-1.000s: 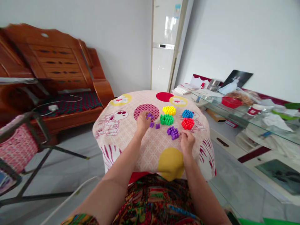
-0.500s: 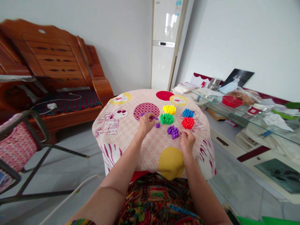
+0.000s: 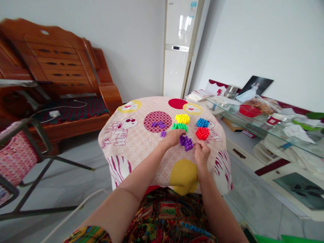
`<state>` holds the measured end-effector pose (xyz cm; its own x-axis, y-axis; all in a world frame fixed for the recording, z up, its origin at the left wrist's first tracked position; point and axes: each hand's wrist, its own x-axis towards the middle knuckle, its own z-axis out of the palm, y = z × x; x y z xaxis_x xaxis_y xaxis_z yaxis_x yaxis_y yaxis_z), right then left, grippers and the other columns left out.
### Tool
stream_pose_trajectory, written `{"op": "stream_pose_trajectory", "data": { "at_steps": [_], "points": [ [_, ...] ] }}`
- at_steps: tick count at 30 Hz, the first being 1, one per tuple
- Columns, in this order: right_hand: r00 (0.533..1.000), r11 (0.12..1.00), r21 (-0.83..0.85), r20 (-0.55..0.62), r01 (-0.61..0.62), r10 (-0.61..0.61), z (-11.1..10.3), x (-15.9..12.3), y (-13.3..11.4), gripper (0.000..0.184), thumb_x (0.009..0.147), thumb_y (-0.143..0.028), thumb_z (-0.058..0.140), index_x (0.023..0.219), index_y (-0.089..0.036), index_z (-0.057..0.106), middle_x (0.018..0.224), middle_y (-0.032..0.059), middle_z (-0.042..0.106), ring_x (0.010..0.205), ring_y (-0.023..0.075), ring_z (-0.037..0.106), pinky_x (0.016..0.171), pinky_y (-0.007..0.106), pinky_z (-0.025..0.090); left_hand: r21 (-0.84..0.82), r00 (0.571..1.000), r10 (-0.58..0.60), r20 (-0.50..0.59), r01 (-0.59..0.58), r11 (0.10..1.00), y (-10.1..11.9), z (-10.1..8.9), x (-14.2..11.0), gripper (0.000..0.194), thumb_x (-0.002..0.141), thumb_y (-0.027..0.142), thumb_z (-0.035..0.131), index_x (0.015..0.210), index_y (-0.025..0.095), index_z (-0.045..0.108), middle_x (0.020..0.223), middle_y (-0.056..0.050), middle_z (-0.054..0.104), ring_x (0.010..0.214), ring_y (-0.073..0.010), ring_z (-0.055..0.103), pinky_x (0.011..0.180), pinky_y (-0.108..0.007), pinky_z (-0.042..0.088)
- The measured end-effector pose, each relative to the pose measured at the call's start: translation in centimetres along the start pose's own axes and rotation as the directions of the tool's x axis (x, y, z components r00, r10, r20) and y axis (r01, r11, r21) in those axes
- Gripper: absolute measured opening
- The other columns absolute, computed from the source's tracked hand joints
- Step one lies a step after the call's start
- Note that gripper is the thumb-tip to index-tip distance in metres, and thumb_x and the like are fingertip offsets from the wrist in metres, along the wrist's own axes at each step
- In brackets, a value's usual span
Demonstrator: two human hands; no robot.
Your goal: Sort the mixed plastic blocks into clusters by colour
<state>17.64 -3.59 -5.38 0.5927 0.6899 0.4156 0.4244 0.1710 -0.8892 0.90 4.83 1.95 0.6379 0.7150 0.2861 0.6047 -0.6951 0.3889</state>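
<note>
My left hand reaches to the upper left edge of a pile of small purple plastic pieces. Its fingers are drawn together, and whatever is between the tips is hidden. At the pile's right side, my right hand is closed, thumb and forefinger against the edge; I cannot make out anything in them. Several loose purple pieces lie farther left, with a couple more purple pieces just nearer to me. Partly behind my left hand is a green pile.
Beyond the green pile sits a yellow pile. On the right are a blue pile and a red pile. A patterned cloth covers the round table. A cluttered glass shelf stands right, a wooden bench left.
My left hand has moved right, from the loose purple pieces to the purple pile. The couple of nearer purple pieces now lie a little farther left. My right hand has stayed beside the pile.
</note>
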Motion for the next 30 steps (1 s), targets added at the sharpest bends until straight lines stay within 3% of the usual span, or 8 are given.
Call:
{"op": "stream_pose_trajectory", "data": {
  "at_steps": [7,10,12,15,18,22,25,30],
  "points": [
    [0.999,0.999,0.000,0.018,-0.033,0.033,-0.1,0.0,-0.3,0.032,0.075,-0.033,0.048,0.087,-0.016,0.073,0.082,0.0089,0.074,0.077,0.0241,0.067,0.073,0.036,0.053,-0.158,0.999,-0.005,-0.045,-0.002,0.988,-0.6,1.4,-0.2,0.059,0.069,-0.006,0.046,0.120,0.015,0.067,0.116,-0.010,0.074,0.103,-0.0203,0.069,0.094,-0.033,0.055],
    [0.998,0.999,0.002,0.026,-0.051,0.050,-0.1,-0.1,-0.3,0.033,0.075,-0.033,0.048,0.088,-0.016,0.073,0.084,0.0092,0.074,0.075,0.0234,0.066,0.070,0.035,0.053,-0.213,0.985,-0.068,-0.157,0.033,0.976,-0.9,0.5,-0.1,0.056,0.072,-0.005,0.043,0.118,0.015,0.068,0.114,-0.009,0.074,0.094,-0.0174,0.070,0.088,-0.030,0.056],
    [0.999,0.999,0.000,0.025,-0.045,0.045,-0.1,-0.1,-0.3,0.033,0.075,-0.033,0.048,0.088,-0.016,0.074,0.084,0.0093,0.074,0.074,0.0234,0.066,0.069,0.035,0.053,-0.220,0.943,-0.150,-0.298,0.085,0.972,-1.9,-0.7,0.1,0.049,0.077,-0.002,0.042,0.114,0.015,0.069,0.110,-0.008,0.075,0.094,-0.0176,0.070,0.089,-0.030,0.055],
    [1.000,1.000,-0.011,0.013,-0.018,0.018,-0.1,0.0,-0.2,0.033,0.076,-0.031,0.048,0.087,-0.016,0.075,0.082,0.0091,0.075,0.078,0.0243,0.067,0.074,0.036,0.053,-0.201,0.828,-0.307,-0.469,0.238,0.950,-4.7,-2.6,0.3,0.038,0.082,0.004,0.046,0.110,0.014,0.070,0.110,-0.011,0.075,0.103,-0.0211,0.069,0.095,-0.033,0.052],
    [1.000,1.000,-0.019,0.011,0.002,-0.002,-0.1,0.0,-0.3,0.033,0.076,-0.030,0.047,0.086,-0.017,0.075,0.082,0.0091,0.075,0.082,0.0249,0.067,0.076,0.037,0.053,-0.183,0.749,-0.444,-0.492,0.410,0.894,-8.4,-3.6,0.2,0.035,0.082,0.006,0.052,0.111,0.016,0.069,0.115,-0.015,0.073,0.111,-0.0258,0.066,0.101,-0.040,0.049],
    [1.000,1.000,-0.023,0.021,0.003,-0.002,-0.2,-0.1,-0.6,0.032,0.076,-0.030,0.047,0.085,-0.016,0.074,0.082,0.0091,0.075,0.082,0.0248,0.067,0.077,0.037,0.053,-0.166,0.765,-0.476,-0.433,0.451,0.877,-11.5,-3.4,-0.6,0.023,0.073,0.003,0.061,0.090,0.016,0.071,0.097,-0.017,0.075,0.104,-0.0348,0.067,0.098,-0.051,0.048],
    [1.000,1.000,-0.023,0.027,-0.001,0.002,-0.2,-0.2,-0.6,0.031,0.076,-0.030,0.047,0.083,-0.016,0.074,0.082,0.0086,0.074,0.081,0.0244,0.067,0.076,0.037,0.053,-0.159,0.788,-0.458,-0.410,0.433,0.887,-12.0,-3.0,-1.6,0.019,0.071,0.001,0.060,0.075,0.018,0.069,0.085,-0.014,0.074,0.098,-0.0348,0.069,0.095,-0.049,0.049],
    [0.999,0.999,-0.019,0.020,-0.032,0.032,-0.1,-0.1,-0.7,0.034,0.075,-0.031,0.047,0.087,-0.015,0.075,0.083,0.0095,0.075,0.074,0.0230,0.067,0.068,0.034,0.054,-0.167,0.738,-0.474,-0.481,0.454,0.875,-10.7,-3.1,-3.7,0.025,0.077,0.004,0.055,0.091,0.018,0.071,0.085,-0.013,0.075,0.089,-0.0296,0.070,0.083,-0.040,0.052]
  ]
}}
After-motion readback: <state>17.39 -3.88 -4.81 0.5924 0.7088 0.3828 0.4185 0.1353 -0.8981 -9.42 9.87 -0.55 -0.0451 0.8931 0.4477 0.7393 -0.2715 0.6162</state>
